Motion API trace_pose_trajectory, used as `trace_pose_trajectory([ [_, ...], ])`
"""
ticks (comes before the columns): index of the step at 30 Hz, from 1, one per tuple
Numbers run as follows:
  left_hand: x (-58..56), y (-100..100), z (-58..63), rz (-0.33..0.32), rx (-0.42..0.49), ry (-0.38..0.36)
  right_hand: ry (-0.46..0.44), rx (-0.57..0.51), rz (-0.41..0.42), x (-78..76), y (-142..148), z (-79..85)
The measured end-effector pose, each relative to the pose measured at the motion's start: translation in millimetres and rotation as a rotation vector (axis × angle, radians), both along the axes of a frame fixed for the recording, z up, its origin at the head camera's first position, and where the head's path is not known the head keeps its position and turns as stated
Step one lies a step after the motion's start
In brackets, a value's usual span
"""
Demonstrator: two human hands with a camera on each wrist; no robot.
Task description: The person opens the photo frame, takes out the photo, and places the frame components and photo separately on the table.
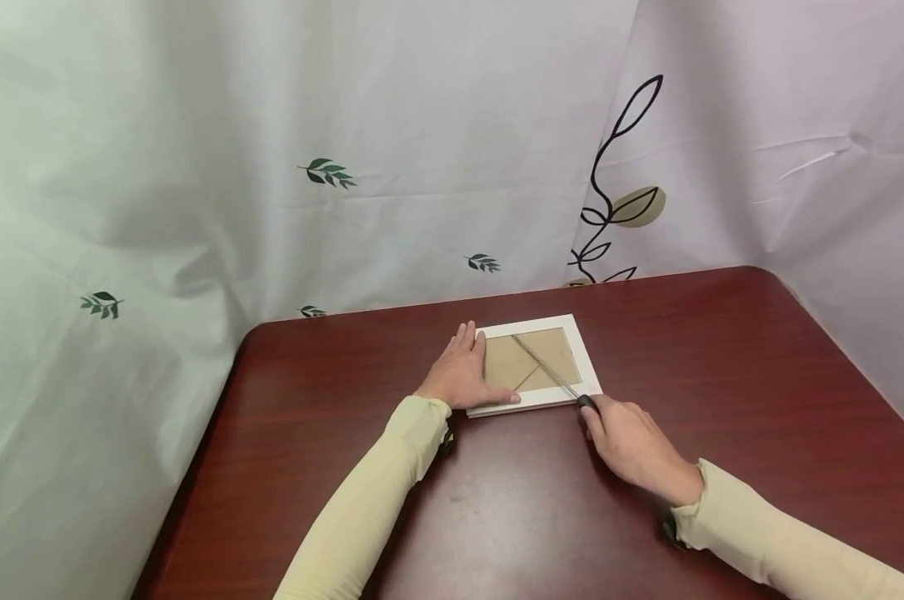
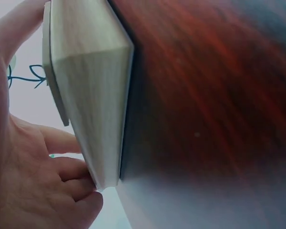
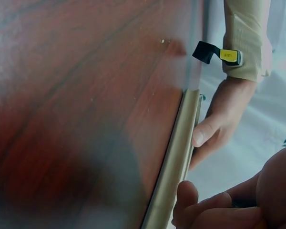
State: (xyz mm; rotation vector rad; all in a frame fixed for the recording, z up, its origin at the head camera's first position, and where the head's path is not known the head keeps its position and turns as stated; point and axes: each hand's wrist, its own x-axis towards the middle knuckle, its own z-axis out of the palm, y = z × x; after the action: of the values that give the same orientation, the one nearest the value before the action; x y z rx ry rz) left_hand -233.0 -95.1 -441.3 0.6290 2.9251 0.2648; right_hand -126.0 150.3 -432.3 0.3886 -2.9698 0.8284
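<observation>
A white picture frame (image 1: pixel 585 362) with a tan middle panel lies flat on the table; its pale wooden side (image 2: pixel 93 105) shows in the left wrist view. My left hand (image 1: pixel 462 375) rests on the frame's left end, fingers spread and fairly straight, thumb along the near rim. My right hand (image 1: pixel 635 442) grips the black handle of a tool with a long thin metal shaft (image 1: pixel 545 364), its exact kind unclear. That shaft slants across the panel to the far rim. A thin dark line marks the panel beneath it. In the right wrist view the tool is mostly hidden.
The dark red wooden table (image 1: pixel 309 467) has rounded far corners. White curtains (image 1: pixel 422 125) with leaf prints hang close behind and beside it. A small black and yellow device (image 3: pixel 224 55) sits at the left sleeve's cuff.
</observation>
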Motion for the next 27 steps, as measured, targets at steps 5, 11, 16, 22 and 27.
trace_pose_trajectory([
  [5,-0.3,0.3,1.6,-0.001,-0.006,-0.003,0.017,0.012,-0.016,1.2,-2.3,-1.0],
  [11,-0.7,1.7,3.9,0.006,-0.019,-0.009,0.048,0.017,-0.024,1.3,-4.0,-5.8],
  [16,-0.7,2.5,4.5,0.004,-0.029,-0.010,0.068,0.021,-0.009,1.8,-5.4,-9.1],
  [22,-0.5,2.8,5.1,0.011,-0.040,-0.015,0.088,0.017,0.004,2.5,-7.1,-10.9],
  [27,-0.8,2.7,5.8,0.006,-0.038,-0.011,0.079,0.018,0.000,3.2,-8.6,-11.9],
])
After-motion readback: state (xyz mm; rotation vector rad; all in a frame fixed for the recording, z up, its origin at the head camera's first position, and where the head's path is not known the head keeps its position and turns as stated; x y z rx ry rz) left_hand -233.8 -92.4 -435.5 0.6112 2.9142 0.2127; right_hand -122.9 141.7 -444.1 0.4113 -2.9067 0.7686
